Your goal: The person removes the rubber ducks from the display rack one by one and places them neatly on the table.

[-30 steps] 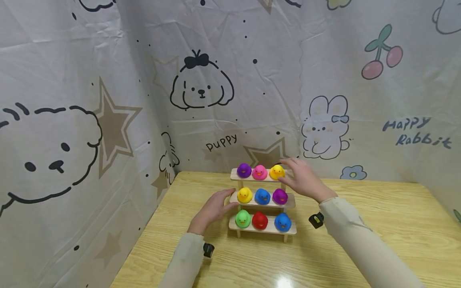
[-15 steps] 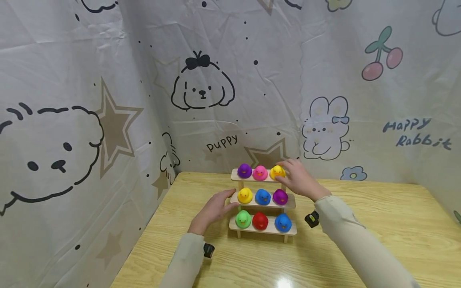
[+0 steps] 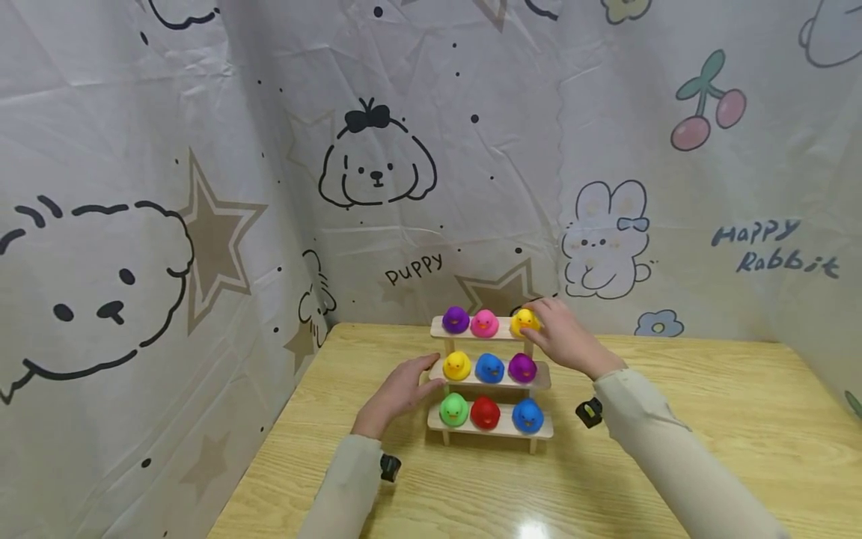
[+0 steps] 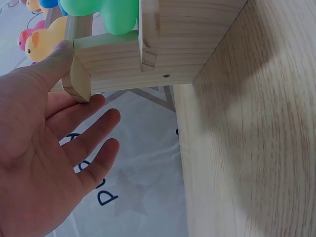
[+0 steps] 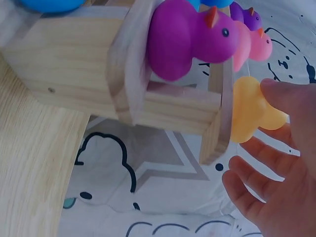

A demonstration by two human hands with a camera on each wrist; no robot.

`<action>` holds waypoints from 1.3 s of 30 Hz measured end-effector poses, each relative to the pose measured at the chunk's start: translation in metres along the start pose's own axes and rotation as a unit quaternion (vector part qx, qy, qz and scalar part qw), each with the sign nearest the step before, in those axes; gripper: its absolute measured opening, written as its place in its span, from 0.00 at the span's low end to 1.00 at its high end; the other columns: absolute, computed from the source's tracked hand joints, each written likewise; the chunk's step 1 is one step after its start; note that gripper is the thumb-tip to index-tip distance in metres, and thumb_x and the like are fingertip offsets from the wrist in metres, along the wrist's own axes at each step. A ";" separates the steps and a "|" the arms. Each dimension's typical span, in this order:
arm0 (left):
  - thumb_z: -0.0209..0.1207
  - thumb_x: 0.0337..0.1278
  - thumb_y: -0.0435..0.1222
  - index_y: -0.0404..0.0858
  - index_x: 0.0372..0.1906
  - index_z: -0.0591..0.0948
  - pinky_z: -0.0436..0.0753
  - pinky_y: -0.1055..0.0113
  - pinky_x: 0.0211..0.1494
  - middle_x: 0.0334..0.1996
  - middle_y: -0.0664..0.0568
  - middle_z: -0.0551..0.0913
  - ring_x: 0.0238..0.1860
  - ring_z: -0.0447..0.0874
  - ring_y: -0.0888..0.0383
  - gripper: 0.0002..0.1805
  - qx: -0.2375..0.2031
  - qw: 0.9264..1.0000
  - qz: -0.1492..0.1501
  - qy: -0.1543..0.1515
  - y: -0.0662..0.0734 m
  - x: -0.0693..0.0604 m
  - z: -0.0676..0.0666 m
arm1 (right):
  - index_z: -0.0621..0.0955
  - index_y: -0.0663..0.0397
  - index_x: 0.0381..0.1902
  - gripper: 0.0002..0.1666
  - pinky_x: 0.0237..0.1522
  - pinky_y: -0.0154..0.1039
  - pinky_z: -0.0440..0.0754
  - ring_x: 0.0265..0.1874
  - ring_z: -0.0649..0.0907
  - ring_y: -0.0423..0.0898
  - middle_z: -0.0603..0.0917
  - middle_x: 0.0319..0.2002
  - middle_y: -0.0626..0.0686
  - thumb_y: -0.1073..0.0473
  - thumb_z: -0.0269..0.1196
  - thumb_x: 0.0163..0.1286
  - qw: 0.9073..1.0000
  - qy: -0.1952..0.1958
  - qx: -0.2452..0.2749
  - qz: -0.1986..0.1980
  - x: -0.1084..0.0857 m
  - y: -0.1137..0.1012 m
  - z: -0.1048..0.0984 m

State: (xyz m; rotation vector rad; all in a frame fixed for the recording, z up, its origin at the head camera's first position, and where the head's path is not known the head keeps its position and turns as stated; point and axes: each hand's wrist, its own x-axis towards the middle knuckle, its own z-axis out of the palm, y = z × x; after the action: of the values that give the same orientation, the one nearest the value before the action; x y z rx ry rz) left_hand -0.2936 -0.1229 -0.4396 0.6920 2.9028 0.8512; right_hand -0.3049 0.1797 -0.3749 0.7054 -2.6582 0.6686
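Observation:
A three-tier wooden display stand [image 3: 540,374] carries several rubber ducks, arranged in rows. On the top tier, at the right end, my right hand [image 3: 569,338] pinches a yellow rubber duck [image 3: 524,323] between thumb and fingers; the right wrist view shows this duck [image 5: 249,111] against the plank, the other fingers spread. Beside it are a pink duck [image 3: 485,323] and a purple duck [image 3: 456,320]. My left hand [image 3: 399,393] holds the left end of the middle tier, near another yellow duck [image 3: 457,366]. In the left wrist view its thumb [image 4: 59,59] lies on the plank's end.
The lower tiers hold a blue duck [image 3: 489,367], a magenta duck [image 3: 522,367], a green duck [image 3: 454,409], a red duck [image 3: 485,412] and another blue duck [image 3: 528,415]. A printed curtain [image 3: 471,150] hangs behind the wooden table [image 3: 707,419].
The yellow duck on the top tier has shifted slightly right with my right hand, widening its gap to the pink duck. My left hand stays at the stand.

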 end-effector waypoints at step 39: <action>0.54 0.66 0.47 0.37 0.69 0.65 0.67 0.53 0.65 0.63 0.43 0.71 0.61 0.71 0.47 0.31 -0.008 1.000 -0.007 -0.005 0.001 0.000 0.000 | 0.73 0.67 0.55 0.21 0.49 0.57 0.76 0.46 0.76 0.56 0.76 0.48 0.61 0.61 0.61 0.67 0.998 -0.025 -0.029 0.048 -0.091 0.067 -0.021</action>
State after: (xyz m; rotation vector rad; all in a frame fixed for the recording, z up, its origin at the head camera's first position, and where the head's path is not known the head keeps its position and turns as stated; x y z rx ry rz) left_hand -0.2931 -0.1221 -0.4387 0.6713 2.8847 0.8660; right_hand -0.2610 0.2767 -0.4180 0.5907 -2.7590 0.6044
